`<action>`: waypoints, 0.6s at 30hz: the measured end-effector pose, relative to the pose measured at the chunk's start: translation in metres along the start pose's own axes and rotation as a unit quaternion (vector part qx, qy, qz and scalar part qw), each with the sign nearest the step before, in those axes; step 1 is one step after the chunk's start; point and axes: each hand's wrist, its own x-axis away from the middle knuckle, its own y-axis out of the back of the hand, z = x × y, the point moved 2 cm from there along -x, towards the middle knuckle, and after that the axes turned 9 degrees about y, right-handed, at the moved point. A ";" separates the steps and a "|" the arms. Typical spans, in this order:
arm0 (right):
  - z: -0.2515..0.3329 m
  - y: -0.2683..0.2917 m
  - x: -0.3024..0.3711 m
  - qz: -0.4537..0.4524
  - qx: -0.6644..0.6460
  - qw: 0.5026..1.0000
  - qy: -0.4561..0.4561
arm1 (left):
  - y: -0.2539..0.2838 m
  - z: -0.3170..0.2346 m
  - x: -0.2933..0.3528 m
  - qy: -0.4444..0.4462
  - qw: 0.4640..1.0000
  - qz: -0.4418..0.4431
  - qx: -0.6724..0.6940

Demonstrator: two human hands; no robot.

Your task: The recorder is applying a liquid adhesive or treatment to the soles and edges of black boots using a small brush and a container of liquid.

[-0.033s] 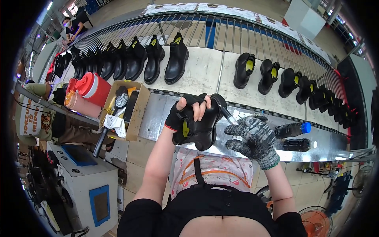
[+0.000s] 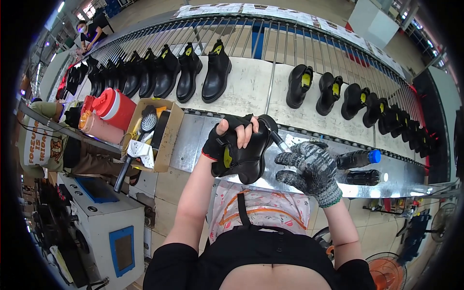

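My left hand [image 2: 226, 139], in a black fingerless glove, grips a black ankle boot [image 2: 249, 157] with a yellow insole label and holds it over the metal bench edge [image 2: 193, 140]. My right hand [image 2: 309, 170], in a grey knit glove, is closed on a thin stick-like tool [image 2: 276, 138]. The tool's tip touches the boot's upper right side, near the heel. A patterned apron [image 2: 261, 210] lies below both hands.
Black boots stand in rows on the conveyor [image 2: 251, 87] behind. A cardboard box [image 2: 166, 140] with brushes and a red jug [image 2: 113, 108] sit at left, two dark bottles [image 2: 360, 159] at right. A grey machine [image 2: 104, 227] stands lower left. A seated person [image 2: 43, 140] is left, a fan [image 2: 386, 270] lower right.
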 end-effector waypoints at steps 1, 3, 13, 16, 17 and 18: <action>-0.002 -0.004 0.000 0.009 0.011 1.000 -0.001 | 0.000 0.000 -0.001 0.003 1.000 0.004 0.001; -0.002 -0.007 0.000 0.018 0.022 1.000 0.000 | -0.001 0.000 0.001 -0.001 1.000 -0.001 0.008; -0.008 -0.049 -0.001 -0.021 0.028 0.999 0.035 | 0.009 -0.004 0.010 -0.020 0.990 -0.072 0.118; -0.006 -0.067 -0.008 -0.076 0.001 0.995 0.064 | 0.032 0.000 0.017 -0.031 0.987 -0.094 0.130; -0.003 -0.068 -0.011 -0.084 0.017 0.994 0.068 | 0.040 0.001 0.018 -0.041 0.988 -0.091 0.119; -0.001 -0.070 -0.014 -0.092 0.035 0.993 0.071 | 0.047 0.001 0.019 -0.050 0.989 -0.087 0.108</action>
